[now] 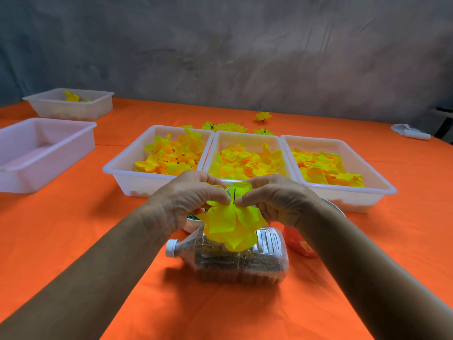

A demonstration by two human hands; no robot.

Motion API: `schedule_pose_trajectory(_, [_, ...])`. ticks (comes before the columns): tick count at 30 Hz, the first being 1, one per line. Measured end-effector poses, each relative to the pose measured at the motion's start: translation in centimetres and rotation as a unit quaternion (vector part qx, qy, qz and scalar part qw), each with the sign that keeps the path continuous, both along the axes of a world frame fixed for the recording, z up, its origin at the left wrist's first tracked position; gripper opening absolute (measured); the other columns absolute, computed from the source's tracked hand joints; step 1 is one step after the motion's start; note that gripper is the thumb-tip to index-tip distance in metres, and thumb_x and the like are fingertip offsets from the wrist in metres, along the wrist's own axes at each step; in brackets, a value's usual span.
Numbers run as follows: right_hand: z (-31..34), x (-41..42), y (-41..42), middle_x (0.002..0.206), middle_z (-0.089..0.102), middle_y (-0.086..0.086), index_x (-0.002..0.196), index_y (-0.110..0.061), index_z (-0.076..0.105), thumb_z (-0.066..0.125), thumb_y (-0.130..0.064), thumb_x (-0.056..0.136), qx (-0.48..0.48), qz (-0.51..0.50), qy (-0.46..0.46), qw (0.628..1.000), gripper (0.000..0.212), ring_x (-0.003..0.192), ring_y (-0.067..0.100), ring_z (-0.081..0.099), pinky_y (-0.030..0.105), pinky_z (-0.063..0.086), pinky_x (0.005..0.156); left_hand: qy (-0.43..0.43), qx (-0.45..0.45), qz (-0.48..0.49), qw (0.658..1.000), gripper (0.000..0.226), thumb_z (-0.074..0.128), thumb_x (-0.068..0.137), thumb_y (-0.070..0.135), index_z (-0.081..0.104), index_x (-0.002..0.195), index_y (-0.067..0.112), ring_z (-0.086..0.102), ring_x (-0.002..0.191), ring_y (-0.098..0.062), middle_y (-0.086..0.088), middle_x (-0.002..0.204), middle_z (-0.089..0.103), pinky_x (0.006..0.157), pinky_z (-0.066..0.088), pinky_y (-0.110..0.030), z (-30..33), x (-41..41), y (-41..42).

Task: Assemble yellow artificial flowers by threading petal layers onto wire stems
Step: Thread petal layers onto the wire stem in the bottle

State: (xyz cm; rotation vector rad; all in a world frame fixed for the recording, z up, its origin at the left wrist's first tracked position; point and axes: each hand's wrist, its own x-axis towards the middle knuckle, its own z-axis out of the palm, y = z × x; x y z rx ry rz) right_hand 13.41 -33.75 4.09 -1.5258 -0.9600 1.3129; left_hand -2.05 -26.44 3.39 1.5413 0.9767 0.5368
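The left hand pinches the yellow petal layers from one side, fingers curled. Between both hands a dark wire stem pokes up through the petals. The right hand pinches the other side, thumb and fingers closed on the fabric. All this hangs above a capped plastic bottle lying on its side on the orange tablecloth. Beyond sit 3 white trays of loose petals, against a grey wall. A small bowl under the left hand is mostly hidden.
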Motion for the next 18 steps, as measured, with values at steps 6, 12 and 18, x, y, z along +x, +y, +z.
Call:
schedule_pose_trajectory(6, [-0.12, -0.13, -0.2, 0.066, 0.062, 0.006, 0.1, 0.002, 0.063, 0.07, 0.008, 0.072, 0.0, -0.011, -0.044, 0.999, 0.029, 0.052, 0.012, 0.059, 0.018, 0.046, 0.043, 0.013, 0.001, -0.008, 1.0, 0.023, 0.075, 0.069, 0.004, 0.068, 0.085, 0.018, 0.052, 0.071, -0.019, -0.004, 0.073, 0.06, 0.065, 0.039, -0.029, -0.38, 0.06, 0.23])
schedule_pose_trajectory(12, [-0.5, -0.19, -0.14, 0.08, 0.055, 0.013, 0.104, 0.002, 0.062, 0.073, 0.004, 0.071, -0.007, -0.022, -0.09, 0.996, 0.035, 0.062, 0.015, 0.052, 0.024, 0.044, 0.059, 0.026, 0.014, -0.009, 1.0, 0.025, 0.077, 0.069, 0.005, 0.068, 0.089, 0.018, 0.05, 0.072, -0.016, -0.001, 0.071, 0.057, 0.063, 0.038, -0.027, -0.66, 0.08, 0.18])
schedule_pose_trajectory(18, [-0.85, -0.1, 0.01, 0.084, 0.055, 0.012, 0.112, -0.006, 0.063, 0.075, 0.001, 0.07, -0.005, -0.022, -0.098, 0.995, 0.043, 0.071, 0.017, 0.05, 0.029, 0.041, 0.069, 0.039, 0.033, -0.01, 0.999, 0.03, 0.078, 0.069, 0.006, 0.069, 0.096, 0.016, 0.051, 0.075, -0.014, -0.001, 0.076, 0.058, 0.062, 0.038, -0.025, -0.77, 0.11, 0.05])
